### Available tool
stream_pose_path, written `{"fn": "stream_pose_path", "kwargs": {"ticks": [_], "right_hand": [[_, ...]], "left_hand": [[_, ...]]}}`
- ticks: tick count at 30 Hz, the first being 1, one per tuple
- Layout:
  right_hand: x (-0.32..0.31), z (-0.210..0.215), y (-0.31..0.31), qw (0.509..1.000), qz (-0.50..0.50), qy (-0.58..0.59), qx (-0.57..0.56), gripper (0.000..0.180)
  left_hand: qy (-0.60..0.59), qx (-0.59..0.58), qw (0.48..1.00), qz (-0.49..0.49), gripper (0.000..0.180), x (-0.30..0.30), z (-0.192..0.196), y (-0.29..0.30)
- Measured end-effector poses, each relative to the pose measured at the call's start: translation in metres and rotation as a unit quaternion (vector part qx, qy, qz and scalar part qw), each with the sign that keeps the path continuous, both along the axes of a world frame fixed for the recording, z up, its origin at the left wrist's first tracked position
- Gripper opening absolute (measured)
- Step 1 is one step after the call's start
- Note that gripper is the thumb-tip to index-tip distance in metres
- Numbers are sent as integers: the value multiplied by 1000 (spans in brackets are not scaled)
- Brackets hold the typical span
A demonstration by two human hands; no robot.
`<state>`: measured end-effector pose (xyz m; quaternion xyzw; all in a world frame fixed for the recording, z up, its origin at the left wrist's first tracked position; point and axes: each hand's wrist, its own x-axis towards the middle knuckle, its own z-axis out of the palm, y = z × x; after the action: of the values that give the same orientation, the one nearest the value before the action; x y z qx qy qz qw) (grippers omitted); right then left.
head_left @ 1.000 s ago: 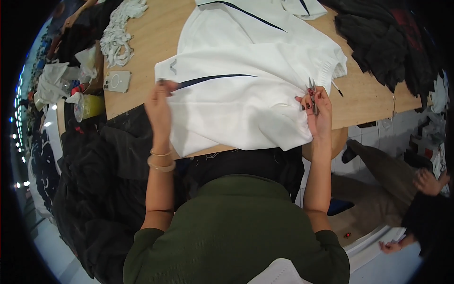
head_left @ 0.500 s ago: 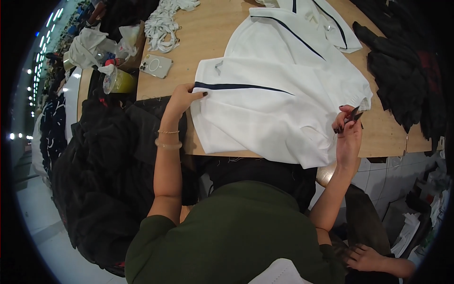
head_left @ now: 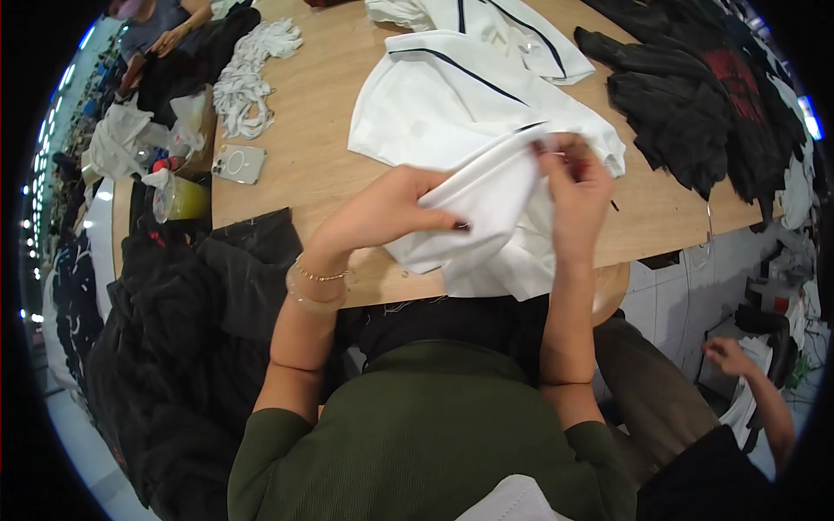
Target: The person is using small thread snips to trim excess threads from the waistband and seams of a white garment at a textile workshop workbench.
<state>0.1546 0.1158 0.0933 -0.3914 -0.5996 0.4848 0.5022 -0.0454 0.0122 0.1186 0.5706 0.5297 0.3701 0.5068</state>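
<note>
A white garment [head_left: 486, 208] is raised and folded over in front of me, its near part hanging at the table edge. My left hand [head_left: 382, 213] grips it with the thumb on top and the fingers underneath, out of sight. My right hand [head_left: 578, 182] is closed on the upper edge of the cloth, close to a dark stripe; its fingertips are blurred. The dark snips seen in this hand earlier cannot be made out clearly now. Just beyond lies another white garment [head_left: 417, 104] with a dark stripe, flat on the wooden table [head_left: 304, 165].
A phone [head_left: 239, 163], white cloth strips [head_left: 248, 78] and a cup of yellow drink [head_left: 184, 198] are at the left. Dark garments [head_left: 669, 104] lie at the right, with more dark cloth [head_left: 165, 330] heaped left of me. Other people sit at far left and lower right.
The garment that lay spread flat is now lifted and folded between my hands. My left hand has moved right, and my right hand has moved inward onto the cloth.
</note>
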Motion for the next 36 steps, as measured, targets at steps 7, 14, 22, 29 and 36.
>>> {"fn": "stream_pose_path", "kwargs": {"ticks": [7, 14, 22, 29, 36], "right_hand": [[91, -3, 45, 973, -155, 152, -76, 9], [116, -17, 37, 997, -54, 34, -47, 10], [121, -10, 6, 937, 0, -348, 39, 26], [-17, -36, -36, 934, 156, -276, 165, 33], [-30, -48, -32, 936, 183, -260, 152, 22]], "left_hand": [[174, -34, 984, 0, 20, -48, -4, -1], [421, 31, 904, 72, 25, -29, -16, -6], [400, 120, 897, 144, 46, 41, -88, -57], [-426, -95, 829, 350, 36, 56, -105, -54], [-620, -125, 661, 404, 32, 45, -103, -26]]}}
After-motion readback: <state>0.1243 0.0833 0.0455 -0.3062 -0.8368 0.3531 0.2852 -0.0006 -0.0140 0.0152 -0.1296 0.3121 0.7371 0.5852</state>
